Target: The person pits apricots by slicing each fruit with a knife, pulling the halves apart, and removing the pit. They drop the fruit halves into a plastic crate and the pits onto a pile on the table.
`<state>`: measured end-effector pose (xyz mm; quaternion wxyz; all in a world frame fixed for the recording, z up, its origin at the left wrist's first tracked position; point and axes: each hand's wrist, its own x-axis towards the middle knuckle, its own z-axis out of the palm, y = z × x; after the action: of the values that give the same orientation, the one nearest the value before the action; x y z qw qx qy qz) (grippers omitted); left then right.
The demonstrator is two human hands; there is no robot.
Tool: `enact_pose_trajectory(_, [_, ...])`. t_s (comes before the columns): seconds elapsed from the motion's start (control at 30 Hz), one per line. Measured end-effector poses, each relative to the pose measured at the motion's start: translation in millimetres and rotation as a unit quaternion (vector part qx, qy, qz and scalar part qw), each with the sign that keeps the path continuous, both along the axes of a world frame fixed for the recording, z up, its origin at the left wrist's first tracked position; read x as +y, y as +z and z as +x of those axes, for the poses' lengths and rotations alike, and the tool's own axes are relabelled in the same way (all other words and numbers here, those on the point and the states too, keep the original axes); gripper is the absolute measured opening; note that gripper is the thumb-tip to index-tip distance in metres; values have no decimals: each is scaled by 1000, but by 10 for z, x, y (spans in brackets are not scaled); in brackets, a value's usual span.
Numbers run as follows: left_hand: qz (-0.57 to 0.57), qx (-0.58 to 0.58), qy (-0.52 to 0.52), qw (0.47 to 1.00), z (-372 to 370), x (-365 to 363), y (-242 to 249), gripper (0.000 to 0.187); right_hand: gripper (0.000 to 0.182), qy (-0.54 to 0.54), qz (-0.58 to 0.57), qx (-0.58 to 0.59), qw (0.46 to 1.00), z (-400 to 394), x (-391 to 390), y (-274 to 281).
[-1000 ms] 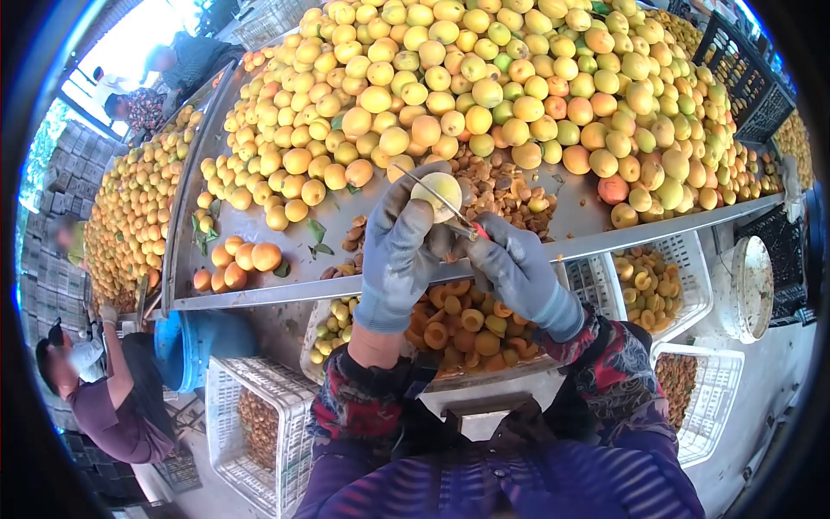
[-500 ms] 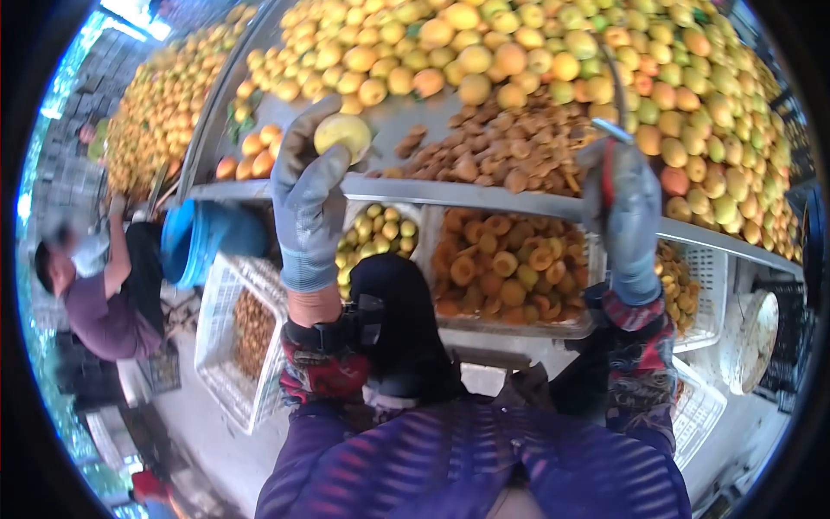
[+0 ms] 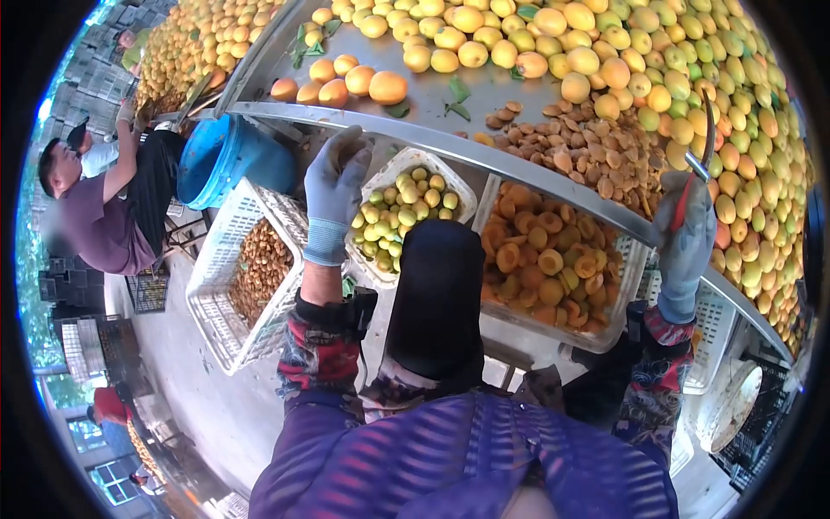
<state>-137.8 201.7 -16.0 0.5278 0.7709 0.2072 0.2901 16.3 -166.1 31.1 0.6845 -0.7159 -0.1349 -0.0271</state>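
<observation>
Blue bucket (image 3: 249, 162): stands left of the white basket (image 3: 270, 342), which holds brown pits (image 3: 261, 272).
My left hand (image 3: 335, 186): fingers loosely curled, thumb apart from them, beside the small basket (image 3: 466, 192).
Small basket: whole green-yellow fruit (image 3: 402, 212).
Tub (image 3: 635, 278): cut orange halves (image 3: 553, 259), heaped.
My right hand (image 3: 687, 233): well apart from my left, clamped on the red-handled knife (image 3: 682, 204), blade raised, by the edge of the surface (image 3: 424, 97).

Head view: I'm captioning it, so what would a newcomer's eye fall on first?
Probably the heap of yellow-orange fruit on the far and right parts of the metal table. Then the bright blue bucket near the table's left end, and the red-handled curved tool in the gloved right hand.
</observation>
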Motion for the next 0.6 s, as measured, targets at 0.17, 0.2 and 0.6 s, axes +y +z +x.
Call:
enact_pose_trajectory(0.17, [-20,-62,-20,998,340,63,211,31,42,1,23,17,1000,39,-3,-5])
enact_pose_trajectory(0.2, [-11,-67,-24,997,422,133,189,31,40,15,30,33,999,33,3,4])
enact_pose_trajectory(0.6, [401,114,-21,909,1503,319,240,45,34,4,3,73,997,71,54,9])
